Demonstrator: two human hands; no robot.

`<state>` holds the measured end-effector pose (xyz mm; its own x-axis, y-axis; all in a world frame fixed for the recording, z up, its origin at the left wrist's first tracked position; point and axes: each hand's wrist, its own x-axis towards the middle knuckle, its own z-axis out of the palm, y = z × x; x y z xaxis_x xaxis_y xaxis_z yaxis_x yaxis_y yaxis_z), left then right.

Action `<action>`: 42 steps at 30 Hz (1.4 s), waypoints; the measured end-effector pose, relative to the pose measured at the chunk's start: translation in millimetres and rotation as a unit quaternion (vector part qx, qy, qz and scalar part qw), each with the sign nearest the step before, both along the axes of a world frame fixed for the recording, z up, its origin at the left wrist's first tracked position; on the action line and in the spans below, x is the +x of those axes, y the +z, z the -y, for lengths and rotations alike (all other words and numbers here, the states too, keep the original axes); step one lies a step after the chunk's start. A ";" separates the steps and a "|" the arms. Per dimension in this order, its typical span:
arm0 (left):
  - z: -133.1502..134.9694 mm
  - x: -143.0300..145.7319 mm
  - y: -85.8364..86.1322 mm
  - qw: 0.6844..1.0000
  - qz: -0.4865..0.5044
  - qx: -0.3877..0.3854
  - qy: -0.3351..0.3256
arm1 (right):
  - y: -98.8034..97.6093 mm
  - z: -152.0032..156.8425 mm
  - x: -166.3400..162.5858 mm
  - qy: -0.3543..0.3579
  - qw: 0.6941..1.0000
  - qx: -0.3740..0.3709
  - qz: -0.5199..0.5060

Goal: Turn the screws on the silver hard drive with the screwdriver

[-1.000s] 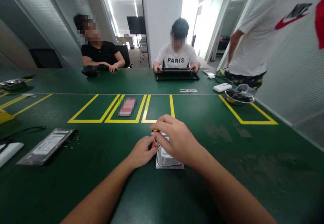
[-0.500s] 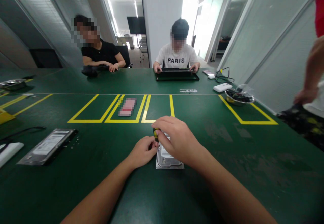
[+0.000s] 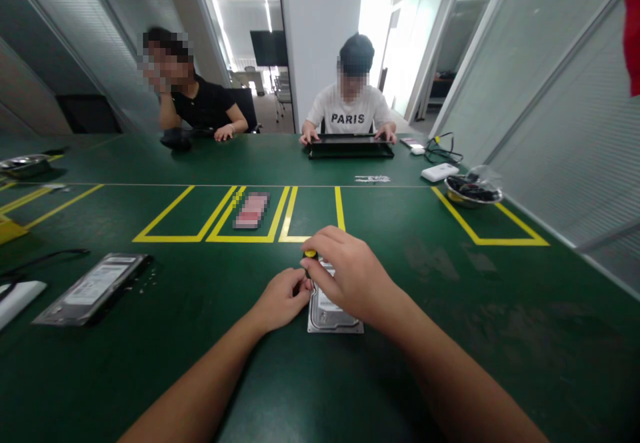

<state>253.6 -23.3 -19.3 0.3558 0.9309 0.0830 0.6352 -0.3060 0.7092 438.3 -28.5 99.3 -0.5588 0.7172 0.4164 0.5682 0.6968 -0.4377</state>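
Observation:
A silver hard drive (image 3: 334,321) with a white label lies flat on the green table in front of me. My right hand (image 3: 345,263) is over it, fingers and thumb closed round a small upright screwdriver (image 3: 311,254) with a yellow-topped black handle. The screwdriver stands at the drive's left edge; its tip is hidden by my fingers. At that same edge my left hand (image 3: 286,299) is curled, its fingertips pinched against the side of the drive beside the screwdriver.
Left of me lie another hard drive (image 3: 95,289), several tiny screws (image 3: 145,281) and a white device (image 3: 20,303). Yellow tape outlines mark the table; a blurred pink object (image 3: 251,210) lies in one. A metal bowl (image 3: 473,193) stands right. Two people sit opposite, one holding a black panel (image 3: 351,149).
The screwdriver's handle has turned and tilted slightly in my right hand, so its yellow top shows. My left hand stays put. A person at the far right has left the view.

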 end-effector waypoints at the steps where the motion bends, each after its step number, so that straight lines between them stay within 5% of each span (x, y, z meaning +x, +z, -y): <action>1: 0.1 0.0 0.1 1.000 0.000 -0.001 0.000 | 0.3 0.1 -0.1 -0.001 1.000 0.000 0.001; 42: 0.0 0.8 2.1 1.000 0.000 -0.010 -0.002 | 1.5 -0.6 1.9 0.052 0.998 0.021 -0.008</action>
